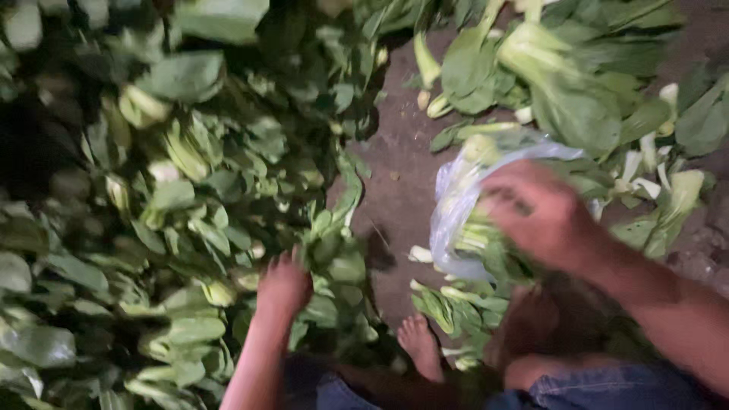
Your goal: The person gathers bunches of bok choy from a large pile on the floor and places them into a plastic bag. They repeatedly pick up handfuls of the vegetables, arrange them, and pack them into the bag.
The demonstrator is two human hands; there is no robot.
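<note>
My left hand (pixel 284 282) reaches down into a big heap of leafy green bok choy (pixel 175 197), its fingers curled into the leaves; what it grips is hidden. My right hand (pixel 535 212) is blurred and closed on a clear plastic bag (pixel 456 197) stuffed with bok choy. The bag hangs over a few loose stalks (pixel 452 307) on the bare ground.
More bok choy (pixel 562 83) lies scattered at the upper right. A strip of dark earth (pixel 399 163) runs between the two heaps. My bare foot (pixel 420 345) and knee in blue denim (pixel 607 387) are at the bottom.
</note>
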